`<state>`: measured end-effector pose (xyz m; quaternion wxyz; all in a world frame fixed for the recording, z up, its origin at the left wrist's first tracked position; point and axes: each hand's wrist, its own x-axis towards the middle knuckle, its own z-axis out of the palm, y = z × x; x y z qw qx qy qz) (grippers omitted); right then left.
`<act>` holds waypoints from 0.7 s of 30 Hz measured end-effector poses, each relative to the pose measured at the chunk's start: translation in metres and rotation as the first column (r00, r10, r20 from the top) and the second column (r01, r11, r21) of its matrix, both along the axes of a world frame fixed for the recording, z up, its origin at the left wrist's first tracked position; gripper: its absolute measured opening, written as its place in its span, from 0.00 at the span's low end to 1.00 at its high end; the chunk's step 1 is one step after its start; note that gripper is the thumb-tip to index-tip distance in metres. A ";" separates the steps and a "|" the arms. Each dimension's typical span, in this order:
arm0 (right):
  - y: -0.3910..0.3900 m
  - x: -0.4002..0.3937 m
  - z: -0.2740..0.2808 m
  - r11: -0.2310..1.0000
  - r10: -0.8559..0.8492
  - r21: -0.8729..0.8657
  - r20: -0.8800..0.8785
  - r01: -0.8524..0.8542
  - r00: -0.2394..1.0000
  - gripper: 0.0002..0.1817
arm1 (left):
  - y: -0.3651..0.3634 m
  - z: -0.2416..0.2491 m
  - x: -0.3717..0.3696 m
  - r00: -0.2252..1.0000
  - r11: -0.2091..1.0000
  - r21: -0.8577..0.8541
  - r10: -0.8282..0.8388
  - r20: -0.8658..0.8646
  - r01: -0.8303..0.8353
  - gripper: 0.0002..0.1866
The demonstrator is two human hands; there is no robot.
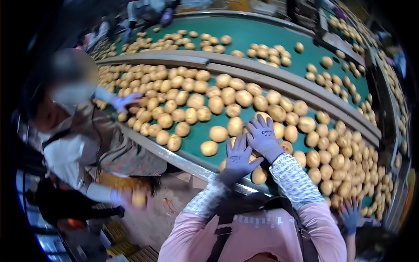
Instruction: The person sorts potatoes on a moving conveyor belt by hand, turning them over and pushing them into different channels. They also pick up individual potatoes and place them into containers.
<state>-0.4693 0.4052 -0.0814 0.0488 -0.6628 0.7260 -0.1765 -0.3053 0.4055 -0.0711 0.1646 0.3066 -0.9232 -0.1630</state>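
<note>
My left hand, in a lavender glove, lies over the potatoes near the belt's front edge, its fingers spread and thumb out to the right. Just beyond it, my right hand wears the same kind of glove. Its fingers stretch forward over the potatoes, beside a potato at the fingertips. The two hands almost touch. Neither is wrapped round anything, though what lies under the palms is hidden. One potato sits below my right wrist, and another potato lies left of my left hand on the green conveyor belt.
A metal rail edges the belt in front of me. Beyond a long divider runs a second green belt with potatoes. At left, a co-worker reaches onto the belt. Another person's gloved hand is at right.
</note>
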 end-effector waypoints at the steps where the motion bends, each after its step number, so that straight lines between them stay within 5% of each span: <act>1: 0.028 -0.009 -0.001 0.999 0.032 0.005 0.080 -0.033 0.996 0.28 | 0.007 0.007 0.010 0.988 0.982 0.113 -0.145 -0.048 0.150 0.37; 2: 0.064 -0.018 0.006 0.998 -0.028 0.051 0.096 0.024 0.995 0.29 | 0.010 0.010 0.022 0.954 0.929 0.223 -0.278 -0.111 0.296 0.36; 3: 0.101 -0.026 0.019 0.993 -0.092 0.087 0.106 0.083 0.990 0.30 | 0.010 0.001 0.041 0.941 0.913 0.297 -0.199 -0.275 0.280 0.36; 5: 0.171 -0.033 0.032 0.968 -0.245 0.049 0.006 0.244 0.970 0.36 | 0.005 0.004 0.062 0.960 0.976 0.206 -0.010 -0.281 0.071 0.40; 6: 0.201 -0.033 0.026 0.938 -0.342 0.056 -0.030 0.343 0.939 0.39 | 0.007 0.016 0.056 0.977 0.992 0.002 0.127 -0.169 -0.128 0.43; 8: 0.244 -0.022 0.024 0.868 -0.492 0.077 -0.002 0.491 0.870 0.41 | 0.014 0.016 0.034 0.998 1.000 -0.006 0.012 0.063 -0.012 0.50; 9: 0.258 -0.020 0.022 0.845 -0.525 0.115 -0.015 0.523 0.851 0.42 | 0.021 0.017 0.018 0.944 0.994 0.012 -0.104 0.313 0.106 0.55; 14: 0.344 -0.069 0.000 0.529 -0.818 0.198 -0.139 0.825 0.558 0.45 | 0.057 0.006 -0.051 0.832 0.858 0.026 -0.504 0.232 0.513 0.54; 16: 0.387 -0.087 -0.023 0.442 -0.878 0.091 -0.158 0.892 0.451 0.46 | 0.074 0.003 -0.083 0.717 0.754 0.059 -0.642 0.272 0.654 0.53; 18: 0.422 -0.108 -0.041 0.262 -0.947 0.062 -0.174 0.963 0.269 0.48 | 0.096 -0.007 -0.123 0.664 0.681 0.040 -0.724 0.184 0.731 0.48; 21: 0.433 -0.147 -0.009 0.125 -0.979 0.196 -0.133 0.973 0.152 0.48 | 0.149 -0.008 -0.189 0.652 0.649 -0.055 -0.754 0.084 0.759 0.43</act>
